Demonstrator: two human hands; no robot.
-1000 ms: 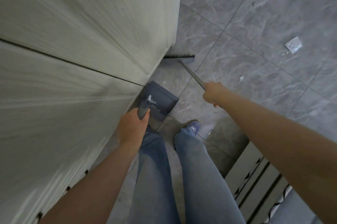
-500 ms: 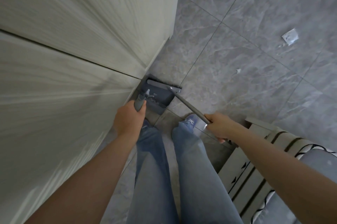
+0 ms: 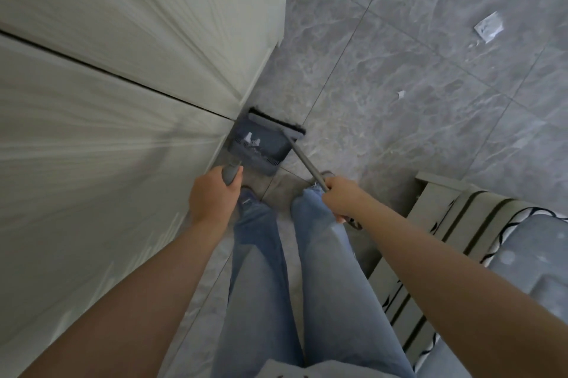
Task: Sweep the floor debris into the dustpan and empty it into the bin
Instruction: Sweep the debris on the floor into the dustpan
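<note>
A pale cabinet [image 3: 129, 76] stood at the left. At its foot the dustpan [image 3: 261, 147] sat on the grey floor [image 3: 399, 131], white scraps already inside. The left hand [image 3: 212, 196] gripped the dustpan's handle. The broom head [image 3: 276, 124] lay at the pan's far lip, the right hand [image 3: 341, 199] clenched round its shaft. Farther right a small scrap [image 3: 401, 94] and a paper piece [image 3: 488, 27] remained unswept. Keeping the lip flat to the floor would probably stop debris slipping under.
</note>
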